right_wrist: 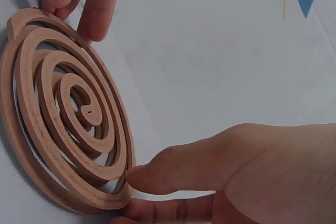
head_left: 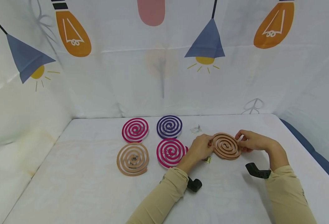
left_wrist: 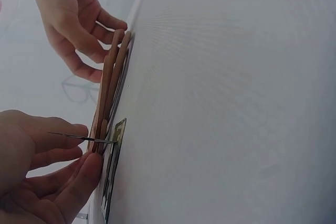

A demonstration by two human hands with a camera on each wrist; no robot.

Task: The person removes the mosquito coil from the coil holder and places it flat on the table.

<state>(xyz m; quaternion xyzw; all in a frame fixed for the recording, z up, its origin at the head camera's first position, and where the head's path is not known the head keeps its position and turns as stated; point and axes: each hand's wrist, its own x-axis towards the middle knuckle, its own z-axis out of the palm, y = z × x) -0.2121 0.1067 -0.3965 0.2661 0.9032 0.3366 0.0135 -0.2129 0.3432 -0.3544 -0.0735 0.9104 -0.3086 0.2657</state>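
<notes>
A brown mosquito coil (head_left: 226, 146) lies at the right of the table between my hands, and two layers of it stand slightly apart at the edge in the left wrist view. My left hand (head_left: 200, 148) pinches its left rim. On the opposite rim my right hand (head_left: 252, 141) pinches it, with the thumb (right_wrist: 152, 177) on top and fingers beneath. Close below the left hand lies a small metal coil stand (left_wrist: 113, 166), its thin prong pointing up; my left forearm partly hides it in the head view.
To the left lie two pink coils (head_left: 135, 130) (head_left: 170, 152), a purple coil (head_left: 169, 126) and another brown coil (head_left: 132, 159). A second metal stand (head_left: 196, 129) sits behind my left hand. White printed cloth (head_left: 164, 87) walls the table's back and sides.
</notes>
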